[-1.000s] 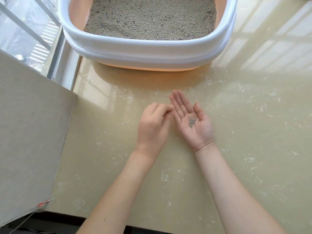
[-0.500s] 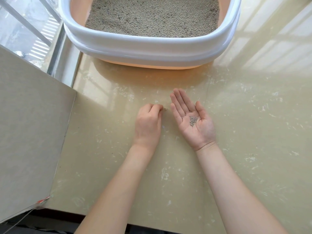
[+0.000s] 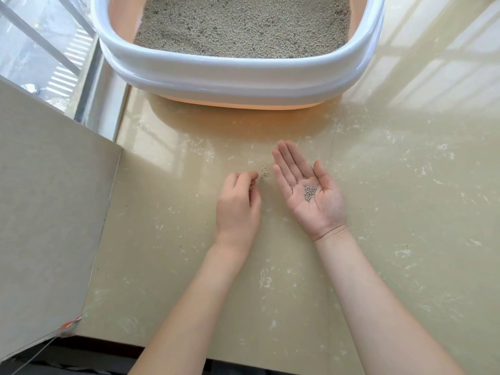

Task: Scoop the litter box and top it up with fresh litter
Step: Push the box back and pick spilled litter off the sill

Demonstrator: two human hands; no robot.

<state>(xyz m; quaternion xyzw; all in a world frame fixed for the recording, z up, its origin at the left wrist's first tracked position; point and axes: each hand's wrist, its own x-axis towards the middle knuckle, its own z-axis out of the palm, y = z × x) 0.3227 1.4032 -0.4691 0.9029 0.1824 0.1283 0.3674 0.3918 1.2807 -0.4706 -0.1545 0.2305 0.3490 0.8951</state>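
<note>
Glossy beige floor (image 3: 405, 212), litter box (image 3: 238, 79), stray granules (image 3: 263, 174)

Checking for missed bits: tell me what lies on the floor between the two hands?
A few spilled litter grains lie between the left hand and right hand, seen from the head camera.

Two bare forearms come in from about six o'clock, with no sleeve, glove, watch or ring on either. The left hand (image 3: 238, 204) shows its back and knuckles, while the right hand (image 3: 311, 190) shows its creased palm. A skin fold crosses the right wrist at the palm's base.
</note>
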